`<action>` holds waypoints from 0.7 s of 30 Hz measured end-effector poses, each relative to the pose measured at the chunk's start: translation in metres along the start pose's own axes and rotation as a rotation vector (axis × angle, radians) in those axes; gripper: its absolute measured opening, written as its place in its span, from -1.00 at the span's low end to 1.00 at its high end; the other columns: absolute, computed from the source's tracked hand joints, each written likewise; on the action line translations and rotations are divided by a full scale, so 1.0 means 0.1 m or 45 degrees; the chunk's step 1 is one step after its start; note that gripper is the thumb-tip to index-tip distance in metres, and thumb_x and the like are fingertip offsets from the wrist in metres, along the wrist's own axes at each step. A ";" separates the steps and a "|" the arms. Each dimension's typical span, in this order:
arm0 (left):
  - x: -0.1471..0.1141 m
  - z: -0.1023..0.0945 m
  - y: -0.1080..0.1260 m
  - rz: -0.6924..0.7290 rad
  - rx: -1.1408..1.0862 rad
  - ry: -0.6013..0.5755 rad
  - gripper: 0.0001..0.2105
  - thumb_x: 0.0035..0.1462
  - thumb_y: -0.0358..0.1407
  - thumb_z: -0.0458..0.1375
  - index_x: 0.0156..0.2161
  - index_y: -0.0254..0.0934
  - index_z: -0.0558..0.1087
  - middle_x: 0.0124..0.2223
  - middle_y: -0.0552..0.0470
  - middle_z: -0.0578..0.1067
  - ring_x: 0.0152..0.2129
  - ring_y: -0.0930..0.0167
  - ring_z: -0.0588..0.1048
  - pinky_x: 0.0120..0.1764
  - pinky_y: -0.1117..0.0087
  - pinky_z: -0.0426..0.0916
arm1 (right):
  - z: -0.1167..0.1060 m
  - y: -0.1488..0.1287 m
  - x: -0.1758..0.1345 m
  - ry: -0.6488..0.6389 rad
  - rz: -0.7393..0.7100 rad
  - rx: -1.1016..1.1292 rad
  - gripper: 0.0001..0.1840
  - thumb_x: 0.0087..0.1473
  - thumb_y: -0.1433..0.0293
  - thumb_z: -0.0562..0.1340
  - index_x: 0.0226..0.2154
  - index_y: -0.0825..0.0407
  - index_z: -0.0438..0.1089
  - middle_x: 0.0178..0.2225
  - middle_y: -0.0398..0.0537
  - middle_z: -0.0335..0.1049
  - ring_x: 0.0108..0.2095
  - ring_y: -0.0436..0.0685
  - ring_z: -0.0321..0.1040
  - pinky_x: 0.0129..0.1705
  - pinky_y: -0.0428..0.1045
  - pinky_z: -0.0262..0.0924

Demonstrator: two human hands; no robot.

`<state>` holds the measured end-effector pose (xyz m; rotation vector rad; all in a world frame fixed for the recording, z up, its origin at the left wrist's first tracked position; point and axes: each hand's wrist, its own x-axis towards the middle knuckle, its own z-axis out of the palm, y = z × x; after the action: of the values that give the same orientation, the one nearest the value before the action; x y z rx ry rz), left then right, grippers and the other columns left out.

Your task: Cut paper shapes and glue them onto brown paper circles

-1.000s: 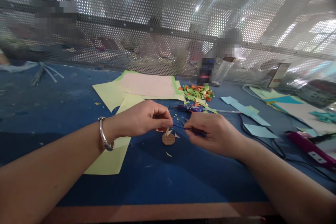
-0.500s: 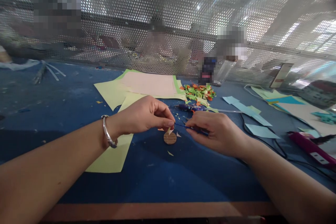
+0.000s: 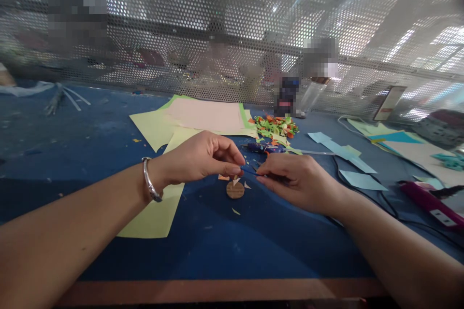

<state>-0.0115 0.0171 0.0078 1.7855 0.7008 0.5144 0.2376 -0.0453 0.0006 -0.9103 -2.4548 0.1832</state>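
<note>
A thin blue strip (image 3: 249, 171) spans the small gap between my two hands above the table. My left hand (image 3: 208, 157), with a silver bangle (image 3: 151, 181) at its wrist, pinches the strip's left end between thumb and fingertips. Its other end is in the closed fingers of my right hand (image 3: 299, 181), which hide part of it. Just below the left fingertips lies a round cardboard disc (image 3: 235, 190), with small paper scraps around it. Behind my right hand rests a blue glue gun (image 3: 261, 147) with a clear glue stick in it.
Yellow paper (image 3: 155, 217) lies under my left arm, pink paper (image 3: 206, 115) behind it. A pile of green and orange scraps (image 3: 277, 127), light blue papers (image 3: 362, 180), black cables (image 3: 384, 203) and a magenta power strip (image 3: 431, 206) are rightward. A perforated screen (image 3: 232, 58) stands behind.
My left fingertips have shifted very slightly to the right along the blue strip. My right hand and the things on the table look almost unchanged.
</note>
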 end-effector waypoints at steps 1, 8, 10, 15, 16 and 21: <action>0.00 0.00 0.00 -0.002 0.013 -0.008 -0.78 0.05 -0.27 0.38 -0.19 -0.30 0.57 -0.30 -0.06 0.64 -0.35 0.39 0.61 -0.24 0.39 0.46 | 0.00 -0.01 0.00 -0.014 -0.002 0.010 -0.87 0.24 0.49 0.19 -0.27 0.07 0.47 -0.40 -0.06 0.47 -0.38 0.03 0.36 -0.31 -0.08 0.21; -0.01 -0.02 0.01 -0.004 0.063 -0.098 -0.71 0.07 -0.27 0.37 -0.09 -0.27 0.53 -0.24 -0.08 0.66 -0.22 0.32 0.63 -0.12 0.34 0.46 | -0.01 -0.01 0.00 -0.090 -0.008 0.052 -0.83 0.26 0.49 0.15 -0.30 0.08 0.46 -0.43 -0.07 0.42 -0.42 0.03 0.28 -0.34 -0.06 0.17; -0.01 -0.02 0.03 -0.006 0.083 -0.110 -0.69 0.08 -0.24 0.36 -0.07 -0.27 0.52 -0.24 -0.08 0.66 -0.23 0.33 0.63 -0.14 0.36 0.46 | 0.00 0.00 0.00 -0.105 -0.013 0.051 -0.83 0.26 0.49 0.14 -0.31 0.09 0.45 -0.44 -0.07 0.40 -0.42 0.02 0.27 -0.33 -0.06 0.16; -0.02 0.01 0.07 0.016 0.062 -0.051 -0.73 0.22 -0.12 0.23 -0.14 -0.30 0.54 -0.28 -0.08 0.64 -0.36 0.39 0.61 -0.24 0.38 0.46 | 0.00 0.01 0.00 -0.123 -0.009 0.033 -0.82 0.26 0.50 0.14 -0.33 0.10 0.43 -0.43 -0.06 0.38 -0.41 0.03 0.25 -0.32 -0.05 0.14; -0.02 0.02 0.07 0.014 0.051 -0.041 -0.75 0.22 -0.14 0.23 -0.16 -0.30 0.54 -0.29 -0.08 0.64 -0.37 0.39 0.60 -0.24 0.38 0.46 | 0.00 0.01 0.00 -0.123 -0.007 0.028 -0.82 0.27 0.49 0.14 -0.32 0.09 0.44 -0.43 -0.06 0.38 -0.42 0.04 0.25 -0.33 -0.05 0.14; -0.01 0.02 0.03 0.015 0.003 -0.046 -0.82 0.17 -0.25 0.29 -0.17 -0.31 0.52 -0.32 -0.06 0.63 -0.38 0.41 0.58 -0.25 0.38 0.45 | -0.02 0.00 0.00 -0.135 0.005 0.015 -0.83 0.27 0.48 0.14 -0.29 0.09 0.45 -0.42 -0.06 0.38 -0.40 0.04 0.26 -0.32 -0.05 0.14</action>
<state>-0.0107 0.0144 0.0105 1.7978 0.6667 0.4878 0.2387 -0.0455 0.0018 -0.9217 -2.5462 0.2530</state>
